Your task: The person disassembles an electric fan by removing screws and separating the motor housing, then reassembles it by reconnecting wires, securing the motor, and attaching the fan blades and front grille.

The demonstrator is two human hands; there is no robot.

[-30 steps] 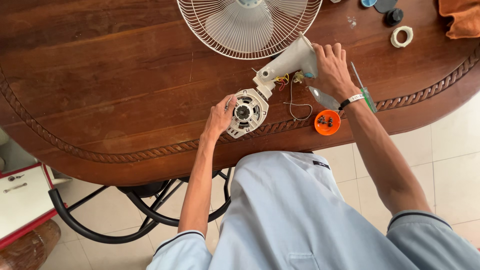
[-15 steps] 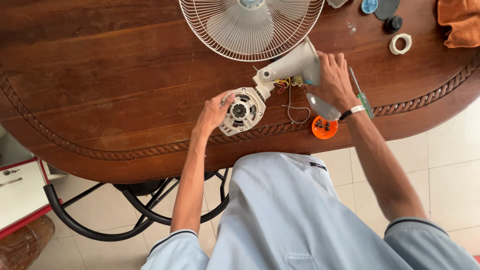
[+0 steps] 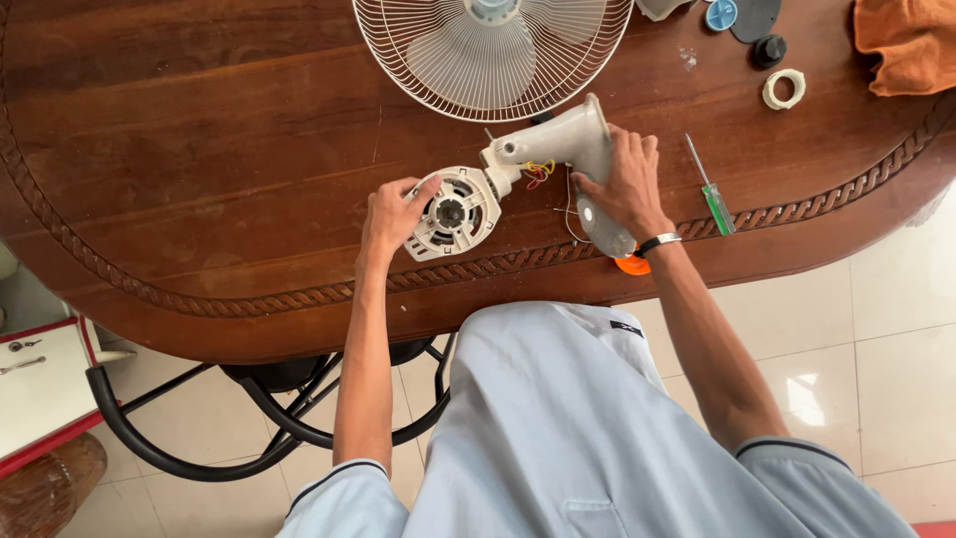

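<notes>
Compared with a second ago, the left hand (image 3: 391, 214) sits a little differently on the round fan motor (image 3: 453, 212): its fingers now curl over the motor's left and far edge, with the fingertips reaching toward the centre hub, whereas earlier the hand lay more along the near left side. The motor itself has turned very little and remains joined to the grey neck housing (image 3: 558, 147), so the work looks to be at a stage of steadying and adjusting the motor rather than lifting it away. The right hand (image 3: 625, 184) stays pressed flat over the wide end of the housing, fingers spread and gripping it against the table (image 3: 199, 149); an orange round part (image 3: 631, 265) shows just under its wrist at the table's near edge. Red and yellow wires (image 3: 538, 172) are exposed at the joint between motor and housing, between the two hands. The motor lies directly under and to the right of the left hand, touching it. A green-handled screwdriver (image 3: 711, 191) lies just right of the right hand, untouched, and the white fan grille (image 3: 493, 55) rests at the far side.
</notes>
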